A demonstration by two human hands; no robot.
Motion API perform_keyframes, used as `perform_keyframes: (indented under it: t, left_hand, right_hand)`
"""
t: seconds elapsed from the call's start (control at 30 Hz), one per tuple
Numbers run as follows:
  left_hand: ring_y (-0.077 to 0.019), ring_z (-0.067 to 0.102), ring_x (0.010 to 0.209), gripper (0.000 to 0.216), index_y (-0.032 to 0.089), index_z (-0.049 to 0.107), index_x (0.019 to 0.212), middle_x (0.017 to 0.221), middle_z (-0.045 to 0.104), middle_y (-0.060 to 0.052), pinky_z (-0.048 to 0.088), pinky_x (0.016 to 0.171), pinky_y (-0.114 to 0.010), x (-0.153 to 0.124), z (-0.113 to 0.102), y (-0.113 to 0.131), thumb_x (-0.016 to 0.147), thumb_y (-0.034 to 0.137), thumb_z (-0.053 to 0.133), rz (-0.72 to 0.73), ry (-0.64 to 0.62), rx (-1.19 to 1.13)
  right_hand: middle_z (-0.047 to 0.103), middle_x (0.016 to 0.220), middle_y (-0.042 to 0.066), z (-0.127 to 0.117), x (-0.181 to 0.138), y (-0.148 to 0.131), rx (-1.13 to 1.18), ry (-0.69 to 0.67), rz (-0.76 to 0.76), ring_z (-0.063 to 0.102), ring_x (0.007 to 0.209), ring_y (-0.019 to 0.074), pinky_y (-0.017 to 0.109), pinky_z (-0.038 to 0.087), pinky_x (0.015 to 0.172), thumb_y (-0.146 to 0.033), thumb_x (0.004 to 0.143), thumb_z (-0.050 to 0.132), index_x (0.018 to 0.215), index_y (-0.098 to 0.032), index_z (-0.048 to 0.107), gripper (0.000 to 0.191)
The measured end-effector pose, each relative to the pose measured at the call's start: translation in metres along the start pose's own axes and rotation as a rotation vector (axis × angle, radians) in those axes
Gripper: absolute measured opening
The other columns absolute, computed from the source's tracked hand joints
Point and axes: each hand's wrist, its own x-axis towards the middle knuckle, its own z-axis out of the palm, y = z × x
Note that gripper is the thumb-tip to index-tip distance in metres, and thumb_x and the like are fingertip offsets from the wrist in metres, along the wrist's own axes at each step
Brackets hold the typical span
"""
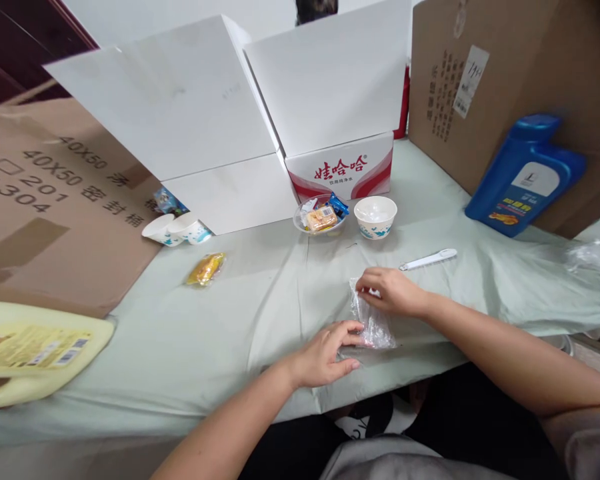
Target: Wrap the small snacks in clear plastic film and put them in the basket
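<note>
Head view: a table covered with a pale green cloth [260, 300] fills the middle, wrinkled and hanging over the near edge. On it, between the two hands, lies a small clear plastic bag [375, 327] with something pink inside. The left hand [325, 357] pinches its near end with thumb and fingertips closed on the plastic. The right hand [393, 292] grips the far end in the same way, its fingers curled down on the bag.

Just beyond the right fingers lies a white plastic utensil [429, 259]. Further beyond stand an empty white bowl [375, 217] and, beside it, a bowl of wrapped snacks [321, 219]. Behind the bowls is a white carton [340, 170] with red print, its flaps open wide.

Far to the left of the left fingers lie a yellow snack packet [207, 268] and two paper cups [177, 230] on their sides. A flat cardboard sheet [55, 200] with printed numbers leans there, and a pale yellow bottle [25, 350] lies at the near left edge.

To the right of the right fingers, well apart, a blue bottle [525, 175] leans on a big brown cardboard box [480, 80]. The wall behind is white.
</note>
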Motion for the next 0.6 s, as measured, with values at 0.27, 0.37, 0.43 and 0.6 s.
perform_keyframes:
  t: [0.27,0.37,0.43,0.6]
  left_hand:
    - [-0.0289,0.055,0.119,0.049,0.023,0.048,0.127,0.127,0.054,-0.014,0.049,0.098,-0.049,-0.002,0.003,-0.009,0.082,0.026,0.067,0.223,0.402,0.498]
    - [-0.0328,0.047,0.128,0.039,0.022,0.057,0.118,0.130,0.053,-0.013,0.045,0.102,-0.052,0.000,0.005,-0.010,0.081,0.026,0.068,0.319,0.371,0.731]
    - [-0.0322,0.046,0.131,0.018,0.021,0.063,0.104,0.129,0.058,-0.011,0.045,0.102,-0.050,0.001,0.005,-0.008,0.086,0.022,0.062,0.357,0.316,0.781]
    - [-0.0227,0.064,0.108,0.015,0.020,0.062,0.096,0.105,0.070,-0.008,0.052,0.091,-0.039,0.002,0.004,-0.005,0.094,0.020,0.047,0.351,0.261,0.683]
  right_hand:
    - [0.062,0.101,0.011,0.028,-0.004,-0.013,-0.056,-0.113,-0.020,0.059,0.092,0.0215,0.032,0.045,0.080,-0.027,0.091,0.056,0.106,-0.015,0.065,0.022]
    - [0.062,0.099,0.010,0.026,-0.003,-0.011,-0.028,-0.103,-0.021,0.060,0.089,0.0205,0.031,0.045,0.077,-0.027,0.092,0.055,0.106,-0.015,0.065,0.021]
    - [0.063,0.101,0.010,0.020,-0.004,-0.010,0.040,-0.061,-0.009,0.060,0.086,0.0187,0.029,0.045,0.075,-0.024,0.093,0.052,0.107,-0.015,0.064,0.021]
    - [0.064,0.095,0.009,-0.002,-0.012,-0.021,0.135,-0.024,-0.122,0.061,0.082,0.0180,0.029,0.045,0.073,-0.033,0.096,0.047,0.097,-0.016,0.065,0.025]
